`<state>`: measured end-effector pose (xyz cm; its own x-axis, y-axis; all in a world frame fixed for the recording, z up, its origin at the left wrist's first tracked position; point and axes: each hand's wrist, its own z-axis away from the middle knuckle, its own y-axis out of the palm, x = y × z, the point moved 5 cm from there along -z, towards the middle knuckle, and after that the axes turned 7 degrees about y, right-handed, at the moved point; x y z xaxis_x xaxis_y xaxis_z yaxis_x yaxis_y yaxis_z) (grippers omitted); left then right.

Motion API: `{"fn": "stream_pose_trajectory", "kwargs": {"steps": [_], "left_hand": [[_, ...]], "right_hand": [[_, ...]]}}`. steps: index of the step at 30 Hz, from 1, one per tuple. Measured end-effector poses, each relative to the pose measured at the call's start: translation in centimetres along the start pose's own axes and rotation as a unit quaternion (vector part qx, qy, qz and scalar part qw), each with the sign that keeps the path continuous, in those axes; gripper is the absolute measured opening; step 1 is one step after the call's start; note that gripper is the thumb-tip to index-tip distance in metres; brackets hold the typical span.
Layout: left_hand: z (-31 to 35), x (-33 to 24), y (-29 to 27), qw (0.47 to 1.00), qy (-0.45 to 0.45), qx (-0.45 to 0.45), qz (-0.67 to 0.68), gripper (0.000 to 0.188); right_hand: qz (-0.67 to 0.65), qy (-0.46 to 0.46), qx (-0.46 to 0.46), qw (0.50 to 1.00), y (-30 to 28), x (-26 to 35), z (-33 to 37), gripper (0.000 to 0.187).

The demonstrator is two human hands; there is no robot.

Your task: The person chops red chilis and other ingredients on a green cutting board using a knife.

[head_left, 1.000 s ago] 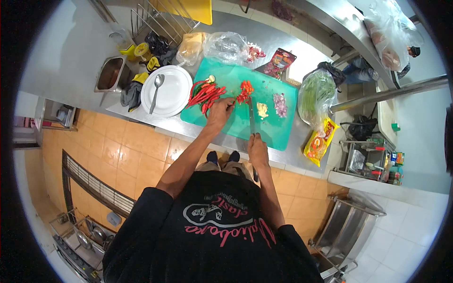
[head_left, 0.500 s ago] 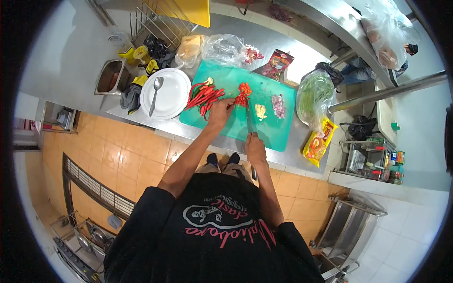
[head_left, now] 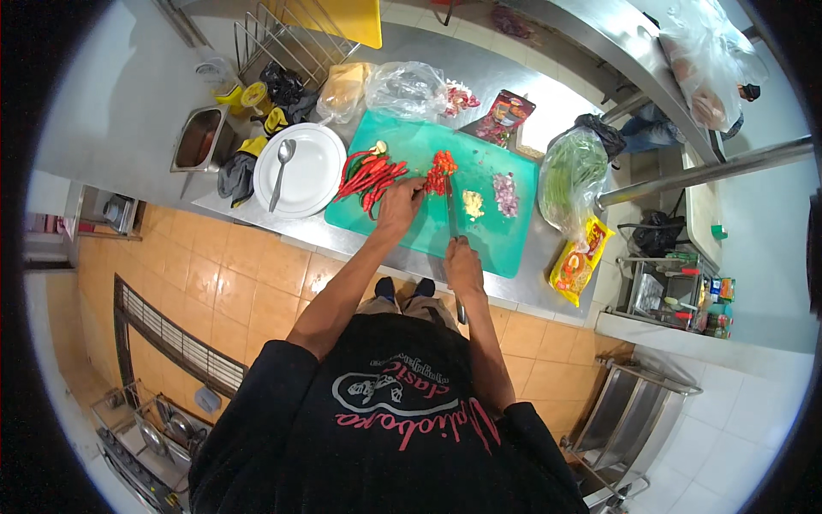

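A green cutting board (head_left: 488, 244) lies on the steel counter. My right hand (head_left: 463, 264) is closed round the handle of a knife (head_left: 453, 216), its blade pointing away from me over the board. At the blade's left side, the bent fingers of my left hand (head_left: 401, 204) press a red chili against the board; the fingers mostly hide it. Chopped red chili (head_left: 441, 170) is heaped by the blade's far end. Whole red chilies (head_left: 372, 182) lie in a pile left of my left hand. Right of the knife are chopped garlic (head_left: 473, 205) and diced shallots (head_left: 505, 195).
A white plate (head_left: 320, 184) with a spoon (head_left: 282, 176) stands left of the board. Plastic bags (head_left: 406, 89) line its far side. To the right lie a bag of green vegetables (head_left: 570, 180) and a yellow packet (head_left: 580, 262). A steel pole (head_left: 702, 173) juts in at the right.
Both hands and the knife stay in nearly the same place. The piles on the board look unchanged.
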<state>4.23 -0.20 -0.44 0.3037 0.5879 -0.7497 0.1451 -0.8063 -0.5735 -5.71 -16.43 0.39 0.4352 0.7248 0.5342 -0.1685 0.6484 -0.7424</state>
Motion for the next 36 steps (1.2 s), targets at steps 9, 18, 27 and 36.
{"fn": "stream_pose_trajectory", "kwargs": {"steps": [9, 18, 27, 36], "left_hand": [[0.6, 0.4, -1.4, 0.999, -0.038, -0.001, 0.027, 0.018], [-0.2, 0.1, -1.7, 1.000, -0.016, 0.019, 0.013, 0.012], [-0.1, 0.8, -1.4, 0.999, 0.038, -0.017, -0.008, 0.014], [-0.4, 0.5, -1.4, 1.000, -0.012, 0.012, -0.001, 0.013]], "right_hand": [[0.029, -0.060, -0.004, 0.998, 0.2, 1.3, 1.9, 0.031], [0.046, -0.081, -0.019, 0.995, 0.9, 1.7, 2.4, 0.030], [0.047, -0.064, -0.001, 0.997, 1.2, 1.8, 2.3, 0.032], [0.069, -0.068, 0.005, 0.995, 1.6, 1.9, 2.3, 0.032]]}}
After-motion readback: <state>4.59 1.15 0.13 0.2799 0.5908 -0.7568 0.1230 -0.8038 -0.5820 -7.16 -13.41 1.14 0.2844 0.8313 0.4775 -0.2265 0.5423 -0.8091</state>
